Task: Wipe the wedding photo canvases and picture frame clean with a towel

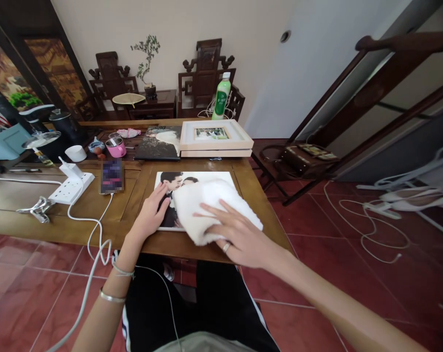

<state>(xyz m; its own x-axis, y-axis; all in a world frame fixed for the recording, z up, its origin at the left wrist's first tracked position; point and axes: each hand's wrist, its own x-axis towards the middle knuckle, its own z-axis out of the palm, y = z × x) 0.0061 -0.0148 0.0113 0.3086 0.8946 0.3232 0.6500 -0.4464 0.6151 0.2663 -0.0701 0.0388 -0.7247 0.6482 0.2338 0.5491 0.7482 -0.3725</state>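
Note:
A photo panel (166, 195) showing a couple lies flat near the table's front edge. A fluffy white cloth (199, 210) covers its middle and right part, and one corner of the cloth reaches past the panel's front edge. My right hand (232, 230), with a ring on one finger, presses on the cloth and grips it, fingers spread over the top; the thumb is mostly hidden. At the panel's left edge rests my left hand (153, 210), fingers stretched out on the surface and nothing held.
Behind the panel are a stack of light wooden frames (216, 139), a dark photo panel (157, 144) and a green bottle (221, 95). Leftward lie a phone (111, 176), a white power strip (73, 188), a pink cup (115, 146) and trailing cables. A wooden chair (298, 159) stands right.

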